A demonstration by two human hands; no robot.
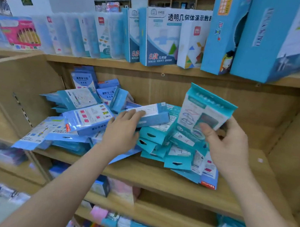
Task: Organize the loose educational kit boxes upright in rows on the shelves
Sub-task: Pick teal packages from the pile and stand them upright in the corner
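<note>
On the middle wooden shelf (157, 175), a jumbled pile of flat light-blue cardboard kit boxes (82, 117) lay at the left. The left hand (123, 131) gripped a long blue-and-white box (154, 114) atop the heap. Just beside it lay tumbled teal boxes (161, 138). The right hand (229, 145) pinched a teal-and-white hang-tab box (201, 111), held upright above the pile.

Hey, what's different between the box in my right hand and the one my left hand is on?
The teal box in the right hand is lifted and upright, hang tab on top; the blue box under the left hand lies flat on the pile. The teal box shows its printed front; the blue box shows a narrow white side. Both are printed kit boxes.
</note>
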